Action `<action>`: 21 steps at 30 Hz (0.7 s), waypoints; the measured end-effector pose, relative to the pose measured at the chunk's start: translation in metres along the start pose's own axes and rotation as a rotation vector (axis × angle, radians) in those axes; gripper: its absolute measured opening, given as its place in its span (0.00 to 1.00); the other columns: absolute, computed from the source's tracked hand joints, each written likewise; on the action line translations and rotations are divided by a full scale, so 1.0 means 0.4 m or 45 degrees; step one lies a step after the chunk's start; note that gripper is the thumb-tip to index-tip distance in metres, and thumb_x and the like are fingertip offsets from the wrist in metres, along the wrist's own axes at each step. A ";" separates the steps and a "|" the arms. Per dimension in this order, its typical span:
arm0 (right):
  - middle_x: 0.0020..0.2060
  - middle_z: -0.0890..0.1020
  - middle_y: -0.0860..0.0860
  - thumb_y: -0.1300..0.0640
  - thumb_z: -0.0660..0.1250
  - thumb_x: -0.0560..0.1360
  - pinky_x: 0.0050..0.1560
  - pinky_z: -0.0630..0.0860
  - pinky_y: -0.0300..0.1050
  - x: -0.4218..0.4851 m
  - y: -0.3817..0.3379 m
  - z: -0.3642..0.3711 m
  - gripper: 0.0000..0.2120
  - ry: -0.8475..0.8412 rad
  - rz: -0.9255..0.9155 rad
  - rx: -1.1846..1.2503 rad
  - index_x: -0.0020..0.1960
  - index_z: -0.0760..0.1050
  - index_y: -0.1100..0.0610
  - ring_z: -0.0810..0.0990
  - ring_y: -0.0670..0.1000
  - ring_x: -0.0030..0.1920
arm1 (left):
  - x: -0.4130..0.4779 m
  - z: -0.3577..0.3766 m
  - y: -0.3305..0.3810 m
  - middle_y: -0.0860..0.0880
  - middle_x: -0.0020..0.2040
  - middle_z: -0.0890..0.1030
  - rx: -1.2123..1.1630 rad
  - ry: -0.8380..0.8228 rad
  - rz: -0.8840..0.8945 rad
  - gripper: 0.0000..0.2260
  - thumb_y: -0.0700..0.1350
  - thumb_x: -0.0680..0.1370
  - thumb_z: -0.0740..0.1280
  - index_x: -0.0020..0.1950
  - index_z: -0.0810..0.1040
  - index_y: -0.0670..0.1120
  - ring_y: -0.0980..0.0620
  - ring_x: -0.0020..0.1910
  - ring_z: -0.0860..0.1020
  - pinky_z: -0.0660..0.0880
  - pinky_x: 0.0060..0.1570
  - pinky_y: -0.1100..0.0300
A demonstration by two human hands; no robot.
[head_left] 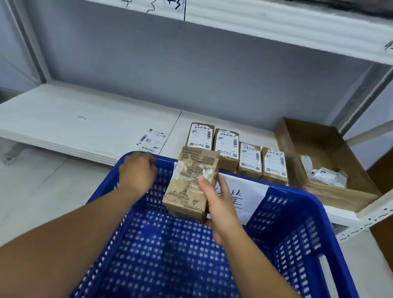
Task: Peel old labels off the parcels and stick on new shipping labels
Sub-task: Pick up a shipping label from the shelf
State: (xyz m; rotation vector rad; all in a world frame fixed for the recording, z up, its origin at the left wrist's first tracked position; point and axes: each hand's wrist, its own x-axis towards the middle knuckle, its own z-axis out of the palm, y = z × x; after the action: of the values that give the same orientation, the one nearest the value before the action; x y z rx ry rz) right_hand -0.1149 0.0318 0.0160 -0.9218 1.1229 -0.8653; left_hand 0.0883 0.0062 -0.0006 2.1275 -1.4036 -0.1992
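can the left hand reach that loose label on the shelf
Probably yes: the left hand is at the basket rim, just short of the label, which lies uncovered at the shelf edge.

A person is holding a scuffed parcel (pixel 191 184) above a blue basket (pixel 327 235).

The right hand (pixel 218 207) is gripping the parcel by its right side, thumb lying across the torn, label-scarred face. The left hand (pixel 137 170) is hovering at the basket's far rim, fingers curling out of sight. Just beyond the left hand a loose shipping label (pixel 152 140) is lying on the white shelf (pixel 72 116). Beyond the right hand four labelled parcels (pixel 226 143) are sitting in a row, with an open carton (pixel 345 196) further right.
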 end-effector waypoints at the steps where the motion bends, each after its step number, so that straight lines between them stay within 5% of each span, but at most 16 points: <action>1: 0.64 0.79 0.48 0.43 0.72 0.72 0.66 0.74 0.57 0.025 0.009 0.005 0.36 -0.013 0.006 -0.006 0.75 0.61 0.42 0.81 0.49 0.58 | 0.039 0.015 -0.014 0.41 0.54 0.79 0.088 0.023 0.009 0.11 0.39 0.78 0.61 0.56 0.80 0.43 0.40 0.54 0.75 0.72 0.50 0.50; 11: 0.51 0.86 0.47 0.46 0.71 0.65 0.45 0.83 0.50 0.173 0.157 -0.035 0.32 -0.144 0.180 0.079 0.68 0.65 0.39 0.86 0.50 0.49 | 0.360 0.140 -0.077 0.40 0.49 0.76 0.375 -0.387 -0.237 0.01 0.38 0.77 0.62 0.47 0.71 0.40 0.43 0.46 0.74 0.70 0.41 0.55; 17: 0.54 0.85 0.48 0.44 0.71 0.65 0.47 0.81 0.50 0.218 0.203 -0.029 0.35 -0.178 0.250 0.083 0.71 0.65 0.40 0.85 0.51 0.52 | 0.459 0.230 -0.065 0.41 0.61 0.76 0.591 -0.660 -0.226 0.27 0.57 0.72 0.72 0.61 0.72 0.38 0.42 0.61 0.74 0.72 0.55 0.54; 21: 0.50 0.86 0.46 0.44 0.70 0.66 0.46 0.81 0.49 0.235 0.208 -0.018 0.36 -0.217 0.256 0.054 0.72 0.64 0.41 0.86 0.48 0.49 | 0.470 0.249 -0.058 0.44 0.53 0.78 0.707 -0.751 -0.187 0.25 0.58 0.71 0.72 0.56 0.75 0.40 0.43 0.57 0.76 0.75 0.54 0.52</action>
State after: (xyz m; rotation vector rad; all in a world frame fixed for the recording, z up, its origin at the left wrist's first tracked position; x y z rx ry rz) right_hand -0.0932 -0.0240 -0.0943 -0.8165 1.0260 -0.6321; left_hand 0.1467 -0.1910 -0.0605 2.7815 -1.7809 -0.5924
